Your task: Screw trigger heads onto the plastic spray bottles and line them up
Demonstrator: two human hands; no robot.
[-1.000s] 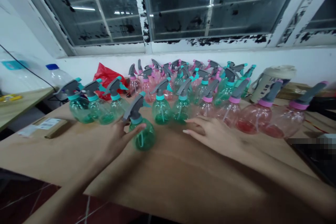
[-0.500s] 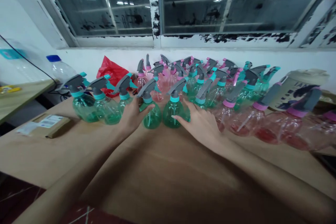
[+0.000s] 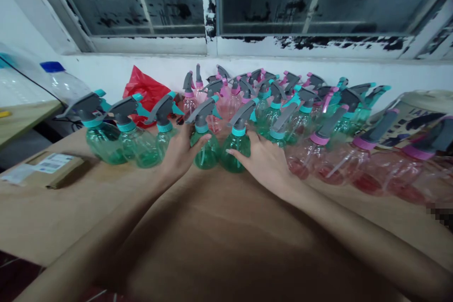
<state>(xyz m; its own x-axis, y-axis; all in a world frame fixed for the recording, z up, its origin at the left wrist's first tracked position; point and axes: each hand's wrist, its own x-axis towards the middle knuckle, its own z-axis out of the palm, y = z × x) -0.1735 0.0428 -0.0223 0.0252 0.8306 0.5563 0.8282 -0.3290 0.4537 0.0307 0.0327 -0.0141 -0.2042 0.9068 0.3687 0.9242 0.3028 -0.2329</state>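
A front row of spray bottles stands on the wooden table, with grey trigger heads. My left hand [image 3: 177,152] is wrapped around the side of a green spray bottle [image 3: 207,153], its thumb across the front and its fingers partly hidden behind. Beside it, my right hand [image 3: 267,160] grips another green spray bottle [image 3: 233,153], thumb on the front, fingers on the right side. Both bottles are upright, close together, with turquoise collars. To the left stand more green bottles [image 3: 146,153]; right of my right hand are pink bottles [image 3: 331,167] with pink collars.
Several more pink and green bottles [image 3: 272,114] crowd behind, near the wall. A red plastic bag [image 3: 143,86] lies at the back left. A labelled cardboard package [image 3: 47,168] rests on the left side of the table [image 3: 219,236]. A printed container [image 3: 412,108] stands at the right.
The view has come slightly nearer, so the outer bottles spread toward the edges. My right thumb reaches a little further left across its bottle. Both hands stay at the same two bottles.
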